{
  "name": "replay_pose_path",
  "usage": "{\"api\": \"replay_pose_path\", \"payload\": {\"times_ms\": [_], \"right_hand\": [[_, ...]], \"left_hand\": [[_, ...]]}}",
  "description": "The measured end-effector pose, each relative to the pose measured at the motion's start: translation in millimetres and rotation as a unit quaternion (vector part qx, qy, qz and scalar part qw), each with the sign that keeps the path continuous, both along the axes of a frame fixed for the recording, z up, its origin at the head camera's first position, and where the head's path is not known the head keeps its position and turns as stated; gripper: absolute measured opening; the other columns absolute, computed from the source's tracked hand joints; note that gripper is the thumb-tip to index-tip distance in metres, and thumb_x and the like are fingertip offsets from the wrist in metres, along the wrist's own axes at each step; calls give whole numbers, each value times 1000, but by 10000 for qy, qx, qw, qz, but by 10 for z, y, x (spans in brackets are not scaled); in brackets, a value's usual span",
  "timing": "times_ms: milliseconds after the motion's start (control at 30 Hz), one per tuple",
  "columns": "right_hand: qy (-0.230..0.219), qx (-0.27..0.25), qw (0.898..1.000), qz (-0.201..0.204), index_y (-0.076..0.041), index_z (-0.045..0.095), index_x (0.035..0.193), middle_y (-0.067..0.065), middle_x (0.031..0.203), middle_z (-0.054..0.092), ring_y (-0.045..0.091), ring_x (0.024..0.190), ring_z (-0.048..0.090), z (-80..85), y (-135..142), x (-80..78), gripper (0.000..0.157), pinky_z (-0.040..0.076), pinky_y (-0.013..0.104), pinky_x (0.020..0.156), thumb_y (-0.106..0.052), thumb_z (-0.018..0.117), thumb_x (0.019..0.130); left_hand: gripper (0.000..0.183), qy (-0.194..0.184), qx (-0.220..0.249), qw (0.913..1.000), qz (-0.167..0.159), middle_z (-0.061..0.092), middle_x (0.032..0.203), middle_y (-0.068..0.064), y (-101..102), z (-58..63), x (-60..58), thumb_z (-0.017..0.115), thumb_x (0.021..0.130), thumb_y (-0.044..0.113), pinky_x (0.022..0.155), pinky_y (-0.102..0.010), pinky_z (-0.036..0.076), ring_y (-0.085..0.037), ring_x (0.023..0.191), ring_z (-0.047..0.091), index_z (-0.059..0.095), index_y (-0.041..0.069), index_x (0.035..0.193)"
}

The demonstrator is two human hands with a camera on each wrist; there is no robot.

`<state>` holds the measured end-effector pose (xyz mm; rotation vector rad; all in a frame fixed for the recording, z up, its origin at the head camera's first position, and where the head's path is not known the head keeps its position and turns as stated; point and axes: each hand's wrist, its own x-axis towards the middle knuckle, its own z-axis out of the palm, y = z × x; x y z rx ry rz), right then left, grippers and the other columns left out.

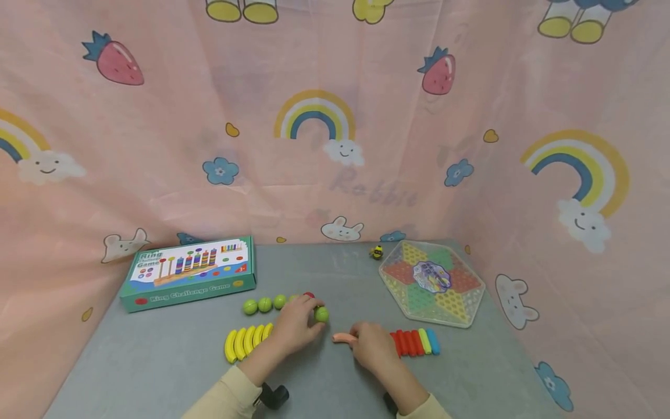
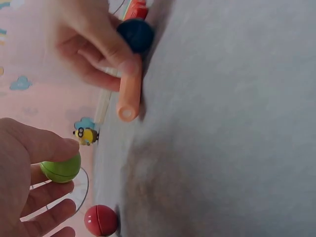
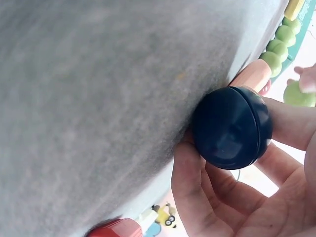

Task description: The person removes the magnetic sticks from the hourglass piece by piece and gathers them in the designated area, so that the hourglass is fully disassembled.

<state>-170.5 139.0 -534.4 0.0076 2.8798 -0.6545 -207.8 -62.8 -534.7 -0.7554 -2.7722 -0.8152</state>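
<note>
My left hand [image 1: 298, 323] pinches a green ball [image 2: 61, 168] between thumb and fingers, just above the grey table [image 1: 324, 384]. Beside it lies a red ball [image 2: 100, 220], partly hidden by that hand in the head view. With its thumb and fingers, my right hand [image 1: 374, 346] holds one end of a short, slightly curved peach-coloured stick [image 1: 342, 337] low over the table. A dark blue ball [image 3: 232, 128] sits among the same hand's fingers; whether it is gripped too, I cannot tell. That ball is hidden in the head view.
Toy bananas [image 1: 246, 343] and a row of green balls [image 1: 264, 304] lie at left. Red sticks [image 1: 410, 343], then a yellow and a blue stick [image 1: 432, 341], lie right. Behind stand a game box [image 1: 193, 294], a bee-like figurine [image 1: 376, 252] and a hexagonal board [image 1: 434, 317].
</note>
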Motion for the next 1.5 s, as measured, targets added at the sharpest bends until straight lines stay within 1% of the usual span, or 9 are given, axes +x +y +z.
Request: {"api": "replay_pose_path", "payload": {"times_ms": [167,333,400,533,733,1000,1167,1333,1500], "right_hand": [[124,-8,9999,26,-14,74,81,0,72,67,16,58,53,-10,1,6,44,45,34,52,-57,69,84],[218,47,9997,79,-14,74,79,-1,70,66,15,56,53,-8,2,9,48,44,33,50,-61,67,83],[208,58,9997,99,-14,75,80,-1,70,66,14,56,53,-3,0,11,47,44,32,50,-60,67,84],[273,58,9994,205,-14,76,81,0,72,67,14,57,55,-15,6,9,40,46,32,51,-53,70,87],[322,44,9988,353,-13,76,82,1,75,68,16,60,57,-13,12,10,22,47,33,53,-34,76,89],[261,15,9992,293,-13,75,81,1,73,68,15,58,55,-1,-1,9,29,46,33,52,-41,73,90],[204,-29,9994,292,-13,75,81,1,73,67,16,58,55,-8,-6,10,32,46,33,52,-44,72,90],[144,-50,9995,260,-14,74,80,0,72,66,15,58,55,-34,2,9,42,47,34,52,-55,68,87],[233,-92,9989,387,-14,71,80,-1,69,63,15,58,54,-16,25,30,42,46,34,52,-55,68,87]], "left_hand": [[36,-29,45,9999,126,71,107,0,39,24,-161,82,83,24,81,-37,49,-16,95,57,71,14,116],[36,-13,-3,9997,235,68,98,3,99,-8,-339,82,83,22,78,-34,44,-13,87,53,72,14,117],[37,-50,-40,9996,278,68,98,3,120,-22,-409,82,83,21,78,-34,44,-13,86,53,72,14,117],[35,-78,-95,9994,309,71,107,-2,149,-30,-487,82,82,19,88,-43,48,-20,97,60,72,13,116],[35,-212,-246,9987,399,71,115,-6,164,-70,-520,81,83,15,100,-50,47,-27,111,61,72,12,116],[35,-155,-443,9977,493,71,114,-6,157,-239,-547,81,82,16,96,-49,48,-27,108,62,73,13,115],[35,-172,-518,9971,528,71,116,-7,157,-265,-543,81,82,16,97,-51,47,-29,111,61,72,13,116],[55,-51,-873,9954,379,64,131,-9,175,-172,-515,85,79,24,107,-54,40,-32,127,53,66,14,129],[70,293,-812,9959,-254,53,143,-9,230,54,-414,88,76,30,113,-57,33,-34,138,41,60,17,138]]}}
